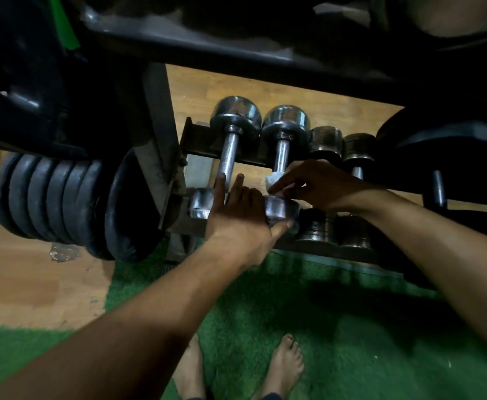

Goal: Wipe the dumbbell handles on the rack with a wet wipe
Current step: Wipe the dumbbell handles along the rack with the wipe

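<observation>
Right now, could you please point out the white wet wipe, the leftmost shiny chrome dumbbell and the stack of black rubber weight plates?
white wet wipe (273, 180), head view, bunched end.
leftmost shiny chrome dumbbell (228, 158), head view, knurled handle.
stack of black rubber weight plates (63, 203), head view, plate rims.

Left hand (238, 215) flat, right hand (316, 184) pinching.

Shiny silver dumbbells (282, 145) lie side by side across the low black rack (196, 140). A scrunched white wet wipe (274, 180) wraps one handle.
</observation>
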Demonstrator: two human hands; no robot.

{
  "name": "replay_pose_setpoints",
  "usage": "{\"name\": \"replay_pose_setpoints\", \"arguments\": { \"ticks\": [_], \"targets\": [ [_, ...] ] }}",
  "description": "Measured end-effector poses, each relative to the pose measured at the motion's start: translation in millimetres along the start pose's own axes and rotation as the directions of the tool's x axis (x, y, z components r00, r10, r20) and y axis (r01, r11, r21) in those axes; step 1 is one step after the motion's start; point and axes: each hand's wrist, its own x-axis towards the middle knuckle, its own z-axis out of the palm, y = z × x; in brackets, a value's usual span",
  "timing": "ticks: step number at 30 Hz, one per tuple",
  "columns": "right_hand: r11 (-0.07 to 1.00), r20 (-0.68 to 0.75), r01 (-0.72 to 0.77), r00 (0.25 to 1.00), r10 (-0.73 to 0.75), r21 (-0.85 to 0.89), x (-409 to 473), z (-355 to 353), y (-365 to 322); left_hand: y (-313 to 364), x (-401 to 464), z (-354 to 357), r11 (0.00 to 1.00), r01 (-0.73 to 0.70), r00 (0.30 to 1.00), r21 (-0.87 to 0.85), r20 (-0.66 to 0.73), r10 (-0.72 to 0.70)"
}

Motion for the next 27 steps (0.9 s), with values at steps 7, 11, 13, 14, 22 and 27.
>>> {"name": "replay_pose_setpoints", "arguments": {
  "ticks": [7,11,13,14,22,27],
  "targets": [
    [0.998,-0.005,0.031,0.999,-0.032,-0.054,8,2,-7,-4,7,-17,0.999,-0.02,0.991,-0.035,0.131,0.024],
    [0.992,-0.239,-0.066,0.97,0.039,-0.108,20,7,1,-5,12,-24,0.998,-0.002,0.975,-0.06,0.221,0.016],
    [0.99,-0.361,-0.112,0.93,0.073,-0.089,21,11,6,-5,14,-25,0.999,-0.009,0.968,-0.048,0.251,0.021],
    [0.99,-0.355,-0.113,0.932,0.076,-0.084,20,12,6,-5,14,-25,0.999,-0.011,0.966,-0.045,0.258,0.022],
    [0.992,-0.314,-0.043,0.949,0.003,-0.123,19,9,7,-5,13,-25,0.999,-0.014,0.97,-0.038,0.241,0.023],
    [0.984,-0.434,-0.086,0.901,0.011,-0.153,20,17,6,-6,12,-25,0.998,-0.016,0.968,-0.056,0.248,0.03]
  ]
}}
